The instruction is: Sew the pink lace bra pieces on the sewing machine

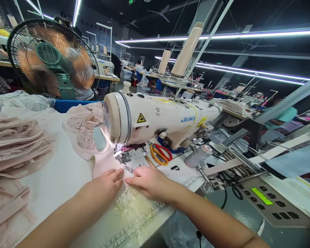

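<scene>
A white sewing machine (155, 115) stands in front of me, its lamp lit by the needle area. Pale pink fabric (103, 164) lies on the bed and reaches up to the presser foot (122, 158). Just in front of the foot, my left hand (107, 186) is closed at the fabric, fingers bent and pressed together. My right hand (151, 182) faces it from the right, fingers curled and closed on the fabric's near part. The two hands' fingertips almost meet. What lies under the fingers is mostly hidden.
Scissors (160, 154) with orange and red handles lie behind my right hand, near a grey thread spool (198, 155). Stacked pink lace pieces (18, 144) cover the left side. Beyond stand a fan (54, 58) and thread cones (187, 50); a control panel (268, 199) is at right.
</scene>
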`<state>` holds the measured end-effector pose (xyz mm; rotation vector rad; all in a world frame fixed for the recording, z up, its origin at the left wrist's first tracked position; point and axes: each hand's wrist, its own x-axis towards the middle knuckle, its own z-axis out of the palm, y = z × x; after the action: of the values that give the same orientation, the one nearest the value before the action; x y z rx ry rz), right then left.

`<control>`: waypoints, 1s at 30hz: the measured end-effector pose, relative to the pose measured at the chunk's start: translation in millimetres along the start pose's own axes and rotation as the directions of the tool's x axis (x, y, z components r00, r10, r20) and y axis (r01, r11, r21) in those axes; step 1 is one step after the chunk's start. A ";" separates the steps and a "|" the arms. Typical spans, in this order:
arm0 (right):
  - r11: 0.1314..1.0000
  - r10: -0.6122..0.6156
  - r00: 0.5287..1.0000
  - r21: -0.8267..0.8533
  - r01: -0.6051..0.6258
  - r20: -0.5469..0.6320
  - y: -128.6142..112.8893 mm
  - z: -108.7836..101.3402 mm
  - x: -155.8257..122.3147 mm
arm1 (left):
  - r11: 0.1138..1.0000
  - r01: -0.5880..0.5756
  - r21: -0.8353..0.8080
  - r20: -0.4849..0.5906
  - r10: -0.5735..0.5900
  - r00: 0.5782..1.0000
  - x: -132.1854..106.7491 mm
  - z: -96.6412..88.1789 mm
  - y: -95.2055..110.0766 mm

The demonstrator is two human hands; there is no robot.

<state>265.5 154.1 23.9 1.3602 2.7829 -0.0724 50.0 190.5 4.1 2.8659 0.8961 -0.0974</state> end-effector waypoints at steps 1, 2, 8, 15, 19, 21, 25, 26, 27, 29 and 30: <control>1.000 0.011 1.000 -0.022 -0.011 0.010 -0.6 -0.3 1.9 | 1.000 -0.002 0.007 -0.013 0.002 1.000 0.2 1.1 -1.6; 0.999 0.020 1.000 -0.039 -0.020 0.018 -1.1 -0.7 3.8 | 1.000 -0.008 0.012 -0.025 0.009 1.000 0.4 1.6 -3.2; 0.997 0.048 0.999 -0.067 -0.047 0.011 -3.9 -3.5 11.2 | 0.997 -0.061 -0.039 -0.108 0.056 0.993 -0.2 -1.7 -13.2; 0.993 0.065 0.997 -0.097 -0.062 0.029 -7.0 -5.2 15.1 | 0.998 -0.052 -0.048 -0.106 0.047 0.993 -4.6 -12.2 -14.4; 0.989 0.098 0.990 -0.118 -0.086 0.105 -12.1 -11.4 20.0 | 0.996 -0.044 -0.080 -0.164 0.031 0.986 -4.0 -12.3 -15.5; 0.987 0.119 0.982 -0.126 -0.101 0.144 -14.9 -14.7 23.5 | 0.996 -0.034 -0.080 -0.184 0.019 0.983 -3.1 -10.2 -17.6; 0.979 0.178 0.958 -0.142 -0.149 0.225 -21.0 -20.8 31.4 | 0.998 -0.006 -0.060 -0.208 -0.006 0.978 -1.5 -6.7 -23.5; 0.975 0.197 0.948 -0.146 -0.164 0.249 -22.7 -22.4 33.3 | 0.998 -0.001 -0.056 -0.209 -0.011 0.978 -1.1 -6.3 -25.0; 0.972 0.215 0.938 -0.151 -0.179 0.273 -24.5 -24.0 35.1 | 0.999 0.005 -0.051 -0.209 -0.015 0.978 -0.6 -6.1 -26.5; 0.966 0.240 0.921 -0.165 -0.197 0.308 -28.1 -26.4 37.9 | 0.999 0.017 -0.035 -0.207 -0.024 0.978 0.3 -6.0 -29.3; 0.964 0.249 0.916 -0.173 -0.202 0.314 -29.7 -26.9 38.9 | 0.999 0.025 -0.024 -0.209 -0.029 0.978 0.7 -6.1 -30.5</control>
<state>217.7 168.1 49.2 1.4679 2.2968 -0.0909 33.3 216.6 6.6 2.8833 0.9655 0.2139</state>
